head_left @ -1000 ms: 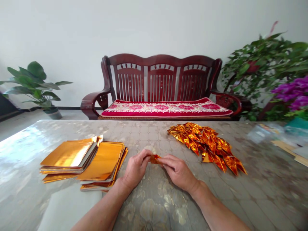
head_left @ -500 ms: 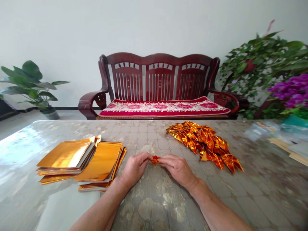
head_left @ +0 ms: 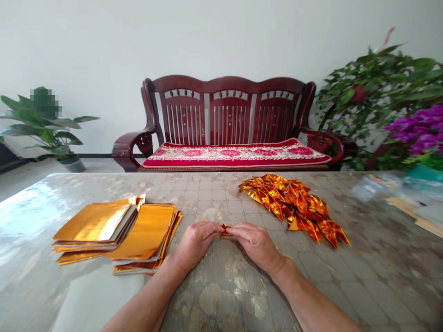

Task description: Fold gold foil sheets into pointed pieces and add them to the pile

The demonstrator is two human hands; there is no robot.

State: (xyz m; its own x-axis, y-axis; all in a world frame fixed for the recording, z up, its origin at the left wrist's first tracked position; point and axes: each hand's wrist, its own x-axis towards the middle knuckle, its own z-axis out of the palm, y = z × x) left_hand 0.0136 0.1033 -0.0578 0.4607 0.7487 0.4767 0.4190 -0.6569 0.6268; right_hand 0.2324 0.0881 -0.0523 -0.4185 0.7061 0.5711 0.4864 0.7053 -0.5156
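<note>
L fingers [head_left: 210,227] & R fingers [head_left: 240,230] pinch foil [head_left: 225,230], ctr of frame, one end each. Caution: uneven pull may tear it; excess press. may crush it. Stack [head_left: 147,233], lower left, near L forearm [head_left: 147,295]: sideways sweep could disarrange sheets.

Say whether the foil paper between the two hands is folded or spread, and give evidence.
Folded: the foil paper shows small and creased between the left hand and right hand, unlike the flat sheets.

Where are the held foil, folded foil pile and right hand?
Held foil [head_left: 225,230], head view: its exposed middle.
Folded foil pile [head_left: 296,202], head view: middle of its top.
Right hand [head_left: 255,240], head view: back of the hand.
</note>
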